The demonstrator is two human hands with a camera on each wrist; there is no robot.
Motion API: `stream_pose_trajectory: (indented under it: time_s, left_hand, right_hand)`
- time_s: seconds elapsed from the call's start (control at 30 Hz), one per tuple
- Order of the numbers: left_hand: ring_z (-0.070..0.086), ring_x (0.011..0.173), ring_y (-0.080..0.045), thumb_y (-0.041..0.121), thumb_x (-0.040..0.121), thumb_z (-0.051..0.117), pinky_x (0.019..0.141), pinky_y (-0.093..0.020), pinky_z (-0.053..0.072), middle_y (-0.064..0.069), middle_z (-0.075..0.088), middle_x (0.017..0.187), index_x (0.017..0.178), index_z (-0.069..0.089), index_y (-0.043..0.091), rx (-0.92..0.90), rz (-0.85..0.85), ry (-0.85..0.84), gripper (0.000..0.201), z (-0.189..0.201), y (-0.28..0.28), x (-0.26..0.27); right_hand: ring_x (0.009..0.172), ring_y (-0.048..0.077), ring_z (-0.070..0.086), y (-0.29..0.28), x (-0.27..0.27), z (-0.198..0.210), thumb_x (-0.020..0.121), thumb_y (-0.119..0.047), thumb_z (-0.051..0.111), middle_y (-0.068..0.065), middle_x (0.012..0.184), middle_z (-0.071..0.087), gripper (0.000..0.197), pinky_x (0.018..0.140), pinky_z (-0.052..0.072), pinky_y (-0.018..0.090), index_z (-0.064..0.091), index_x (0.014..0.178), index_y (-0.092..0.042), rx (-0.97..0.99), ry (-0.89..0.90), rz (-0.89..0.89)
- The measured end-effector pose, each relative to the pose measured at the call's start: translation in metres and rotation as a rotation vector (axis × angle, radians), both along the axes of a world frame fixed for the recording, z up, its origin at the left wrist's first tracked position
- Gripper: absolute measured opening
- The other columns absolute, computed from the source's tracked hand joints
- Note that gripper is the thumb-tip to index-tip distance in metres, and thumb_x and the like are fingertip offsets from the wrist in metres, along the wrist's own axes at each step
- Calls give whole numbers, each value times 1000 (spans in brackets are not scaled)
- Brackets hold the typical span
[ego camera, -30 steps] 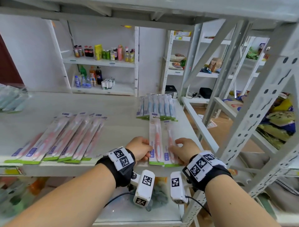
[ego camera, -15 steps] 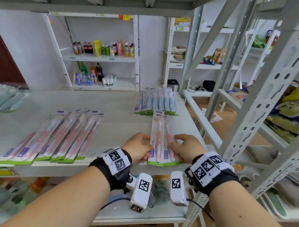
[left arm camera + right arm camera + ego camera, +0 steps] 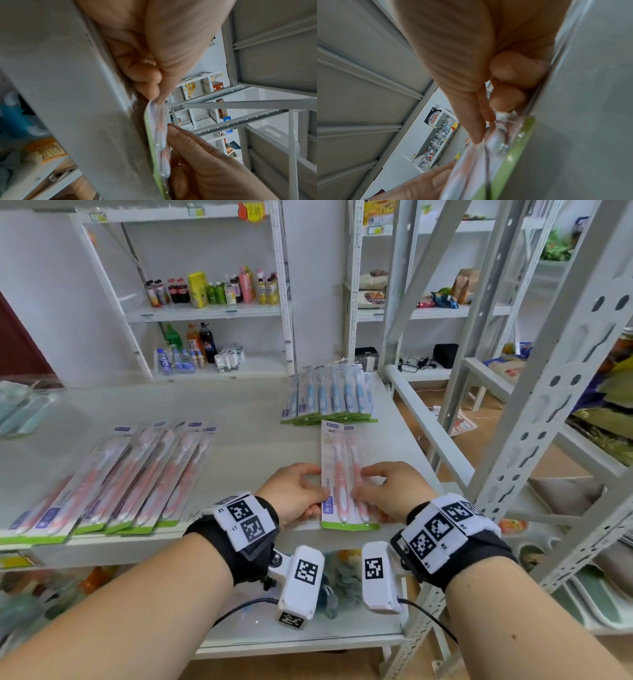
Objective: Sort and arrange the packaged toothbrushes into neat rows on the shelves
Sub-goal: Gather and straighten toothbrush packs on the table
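A small stack of pink toothbrush packs (image 3: 346,477) is being squared up near the front edge of a grey metal shelf (image 3: 246,446); this is judged to be the aligning step of the sorting task. The stack lies flat, long side running away from the viewer, its green bottom edge at the shelf's front lip.

The left hand (image 3: 294,494) is placed against the stack's left edge, where a lower corner is pinched between thumb and curled fingers, as the left wrist view shows. The right hand (image 3: 383,491) is set against the right edge, and in the right wrist view its fingertips (image 3: 481,134) are pressed onto the clear plastic; whether this grip truly pinches or only presses is hard to tell through the blur.

A row of blue toothbrush packs (image 3: 329,397) is laid just behind the pink stack, nearly touching its top end. A fanned row of pink packs (image 3: 113,484) is spread well apart to the left.

Next, the stack would probably need to be nudged straight and level with the shelf lip, or fanned out like the left-hand row, before being released.
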State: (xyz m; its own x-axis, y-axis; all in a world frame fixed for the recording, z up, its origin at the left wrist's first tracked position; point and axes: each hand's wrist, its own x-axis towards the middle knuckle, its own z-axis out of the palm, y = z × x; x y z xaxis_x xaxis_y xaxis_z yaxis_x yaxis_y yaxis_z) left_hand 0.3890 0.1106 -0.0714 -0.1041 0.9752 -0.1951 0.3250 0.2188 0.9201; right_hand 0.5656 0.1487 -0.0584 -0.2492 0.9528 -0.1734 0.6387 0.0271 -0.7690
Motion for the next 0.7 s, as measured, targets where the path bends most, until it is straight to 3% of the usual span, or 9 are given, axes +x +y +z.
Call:
stream_pose_trajectory:
  time_s: [0.1, 0.23, 0.3, 0.4, 0.47, 0.53, 0.63, 0.7]
  left_hand:
    - [49, 40, -3, 10, 87, 62, 39, -15, 40, 5, 62, 55, 135, 48, 21, 23, -29, 31, 51, -1, -1, 1]
    - [43, 35, -2, 13, 86, 63, 38, -14, 36, 7, 57, 46, 144, 33, 21, 9, -40, 58, 66, -3, -1, -1]
    - [48, 40, -2, 23, 84, 68, 44, -17, 40, 7, 58, 54, 144, 34, 22, 14, -67, 114, 69, -3, 0, 0]
    - [55, 62, 1, 40, 75, 74, 61, -13, 40, 15, 59, 75, 140, 42, 26, 37, -128, 269, 74, 3, 2, 3]
    - [55, 58, 9, 39, 71, 78, 55, -3, 36, 25, 59, 64, 133, 51, 30, 59, -176, 320, 68, 7, 2, 7]
    - [52, 50, 17, 35, 71, 79, 47, 0, 35, 27, 56, 55, 129, 54, 32, 71, -203, 340, 64, 10, 4, 8]
    - [53, 60, 9, 35, 73, 76, 53, -5, 36, 25, 52, 68, 135, 48, 32, 47, -231, 377, 68, 14, 6, 7]
    - [50, 69, 3, 37, 74, 75, 60, -9, 35, 17, 55, 82, 138, 44, 31, 30, -251, 411, 71, 17, 8, 6]
  right_hand:
    - [61, 12, 64, -1, 0, 0, 81, -29, 68, -8, 75, 60, 48, 48, 51, 20, 56, 127, -22, 16, -24, 6]
    - [61, 14, 64, -2, -1, 0, 82, -30, 68, -7, 72, 61, 47, 53, 55, 23, 56, 126, -21, 20, -35, 10]
    - [61, 12, 63, -2, -1, 0, 82, -31, 68, -10, 73, 58, 47, 51, 53, 22, 57, 126, -22, 28, -43, 11]
    - [56, 13, 62, -1, -1, 1, 82, -30, 68, -7, 72, 59, 47, 48, 50, 21, 56, 127, -22, 24, -50, 7]
    - [52, 15, 61, -1, -1, 1, 83, -27, 67, -4, 68, 62, 47, 49, 50, 23, 56, 127, -22, 19, -52, 6]
    - [50, 16, 60, -1, -1, 1, 82, -25, 67, -1, 65, 62, 47, 48, 50, 24, 55, 128, -21, 12, -52, 1]
    - [51, 16, 60, -1, -2, 1, 82, -25, 67, 1, 73, 65, 48, 49, 52, 25, 54, 129, -21, 16, -60, 3]
    - [54, 16, 60, 0, -3, 1, 83, -25, 67, 4, 81, 67, 48, 54, 54, 27, 54, 129, -21, 16, -59, 5]
